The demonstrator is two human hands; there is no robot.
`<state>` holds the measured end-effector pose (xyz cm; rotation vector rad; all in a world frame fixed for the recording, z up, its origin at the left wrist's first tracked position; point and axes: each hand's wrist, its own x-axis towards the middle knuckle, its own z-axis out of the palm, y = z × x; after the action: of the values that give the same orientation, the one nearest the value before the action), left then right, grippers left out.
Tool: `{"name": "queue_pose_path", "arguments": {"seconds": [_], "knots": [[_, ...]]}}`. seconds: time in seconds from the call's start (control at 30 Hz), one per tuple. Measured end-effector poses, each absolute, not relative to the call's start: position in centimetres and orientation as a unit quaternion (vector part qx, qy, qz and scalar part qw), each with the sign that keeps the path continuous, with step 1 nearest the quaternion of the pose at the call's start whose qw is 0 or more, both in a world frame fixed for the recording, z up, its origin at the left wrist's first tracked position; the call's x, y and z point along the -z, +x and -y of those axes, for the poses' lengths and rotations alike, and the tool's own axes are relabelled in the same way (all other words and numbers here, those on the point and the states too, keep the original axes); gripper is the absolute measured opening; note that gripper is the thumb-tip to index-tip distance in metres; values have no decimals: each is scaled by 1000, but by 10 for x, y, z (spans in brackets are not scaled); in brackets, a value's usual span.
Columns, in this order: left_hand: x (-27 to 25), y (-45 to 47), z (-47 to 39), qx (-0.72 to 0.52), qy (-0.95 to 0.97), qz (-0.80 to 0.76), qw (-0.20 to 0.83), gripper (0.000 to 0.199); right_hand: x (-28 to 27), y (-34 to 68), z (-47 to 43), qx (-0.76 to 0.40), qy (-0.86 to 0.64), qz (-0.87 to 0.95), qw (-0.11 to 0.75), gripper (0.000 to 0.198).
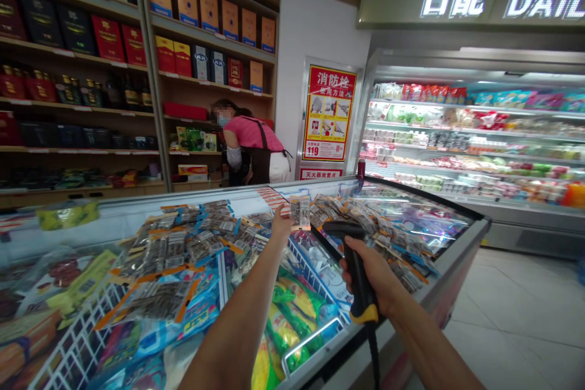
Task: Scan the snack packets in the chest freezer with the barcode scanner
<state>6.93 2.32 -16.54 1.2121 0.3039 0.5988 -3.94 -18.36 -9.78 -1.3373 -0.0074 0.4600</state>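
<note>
My right hand (372, 274) grips a black and yellow barcode scanner (359, 271) by its handle, with the cord hanging down. The scanner's head points left. In my left hand (282, 222) a small flat snack packet (300, 213) is pinched, its printed back facing me. The packet is just left of the scanner's head, apart from it. A pile of similar packets (393, 237) lies on the freezer's glass to the right. More packets (169, 244) are heaped on the left side of the freezer top.
The chest freezer (320, 362) holds bags of corn (292, 311) and wire baskets (86, 329). A roll of yellow tape (67, 216) sits at the back left. Behind, a person in a pink top (256, 134) bends by shelves of boxes. A refrigerated display (457, 128) stands to the right.
</note>
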Motion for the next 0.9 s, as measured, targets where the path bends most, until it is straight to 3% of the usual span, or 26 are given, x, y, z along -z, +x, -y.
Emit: {"name": "queue_pose_path", "arguments": {"seconds": [0.9], "knots": [[164,70,-28,-305,619,-176,702,63,93,-43,163,-222,-621,12,752,23]]}}
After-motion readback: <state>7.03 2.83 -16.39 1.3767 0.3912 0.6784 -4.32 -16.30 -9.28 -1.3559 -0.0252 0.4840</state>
